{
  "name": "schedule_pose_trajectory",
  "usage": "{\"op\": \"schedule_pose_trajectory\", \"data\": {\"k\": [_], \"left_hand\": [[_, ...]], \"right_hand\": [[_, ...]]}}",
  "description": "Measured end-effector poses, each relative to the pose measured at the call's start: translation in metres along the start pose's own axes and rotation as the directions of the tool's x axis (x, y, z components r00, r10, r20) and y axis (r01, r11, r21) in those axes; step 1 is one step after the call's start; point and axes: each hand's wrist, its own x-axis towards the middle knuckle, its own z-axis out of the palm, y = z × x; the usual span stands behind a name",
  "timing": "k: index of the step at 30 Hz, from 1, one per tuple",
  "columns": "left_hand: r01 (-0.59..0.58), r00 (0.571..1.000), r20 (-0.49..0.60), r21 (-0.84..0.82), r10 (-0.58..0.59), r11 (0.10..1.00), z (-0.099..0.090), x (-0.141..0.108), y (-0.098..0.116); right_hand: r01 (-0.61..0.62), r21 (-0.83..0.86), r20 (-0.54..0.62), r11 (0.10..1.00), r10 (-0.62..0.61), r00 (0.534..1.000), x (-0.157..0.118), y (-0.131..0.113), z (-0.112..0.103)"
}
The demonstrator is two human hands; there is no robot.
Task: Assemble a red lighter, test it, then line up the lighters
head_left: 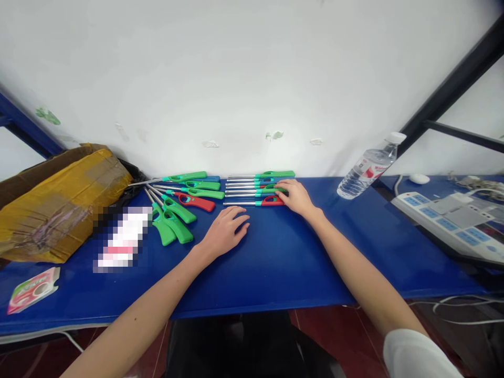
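Long-necked gas lighters lie on the blue table in two groups. On the right, a row of several lies side by side with metal tubes pointing left; a red lighter point(274, 200) is nearest me and a green lighter point(275, 174) is farthest. My right hand point(294, 195) is closed over the handle end of a green lighter point(268, 191) in this row, its fingertips partly hiding the handles. My left hand point(227, 229) rests open just left of the row, fingers spread and holding nothing. Farther left, a fanned pile holds mostly green lighters point(179, 226) and a red lighter point(197, 201).
A taped cardboard box point(71, 205) stands at the left, with a torn colourful card point(33, 290) before it. A water bottle point(368, 168) tilts at the right, near a power strip point(449, 220). The white wall point(244, 79) closes off the table's back edge.
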Motion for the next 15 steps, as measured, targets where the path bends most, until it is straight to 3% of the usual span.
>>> {"op": "schedule_pose_trajectory", "data": {"k": [6, 11, 15], "left_hand": [[0.0, 1.0, 0.015, 0.003, 0.0, 1.0, 0.0, -0.001, 0.001], [0.019, 1.0, 0.002, -0.002, -0.019, 1.0, -0.003, 0.001, -0.002], [0.091, 0.995, -0.043, 0.021, -0.09, 0.996, -0.01, 0.004, -0.014]], "right_hand": [[0.009, 0.023, 0.002, 1.0, -0.009, 1.0, 0.0, 0.0, -0.001], [-0.017, 0.098, -0.066, 0.995, 0.024, 0.998, -0.002, 0.003, -0.014], [-0.035, 0.174, -0.136, 0.984, 0.06, 0.989, -0.014, -0.019, -0.028]]}}
